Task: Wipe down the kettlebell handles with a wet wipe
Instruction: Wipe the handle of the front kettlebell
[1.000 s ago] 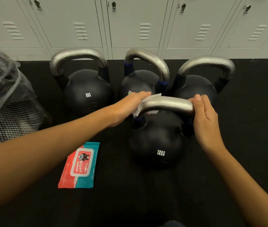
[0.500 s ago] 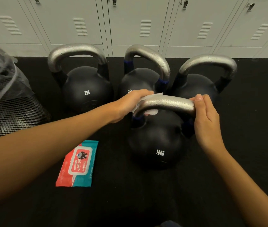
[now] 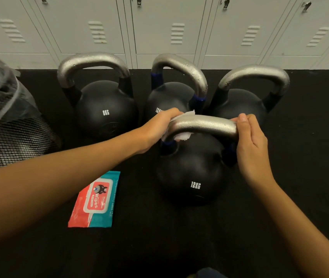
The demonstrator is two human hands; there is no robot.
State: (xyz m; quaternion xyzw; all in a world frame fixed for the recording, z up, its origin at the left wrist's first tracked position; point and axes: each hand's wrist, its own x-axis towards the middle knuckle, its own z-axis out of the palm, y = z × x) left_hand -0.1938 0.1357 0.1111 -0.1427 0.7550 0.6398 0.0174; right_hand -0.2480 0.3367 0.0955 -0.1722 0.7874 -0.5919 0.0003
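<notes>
Gripping the wet wipe around the front kettlebell's handle, my left hand needed firm full-length strokes while my right hand clasped and steadied it.

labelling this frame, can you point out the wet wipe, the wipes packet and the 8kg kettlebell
wet wipe [image 3: 183, 136], head view, on the white fold below the handle
wipes packet [image 3: 97, 199], head view, on its red label
8kg kettlebell [image 3: 107, 109], head view, on the black body above the marking

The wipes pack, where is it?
In the head view, the wipes pack lies flat on the black floor, lower left of the front kettlebell and just below the left forearm.
</notes>
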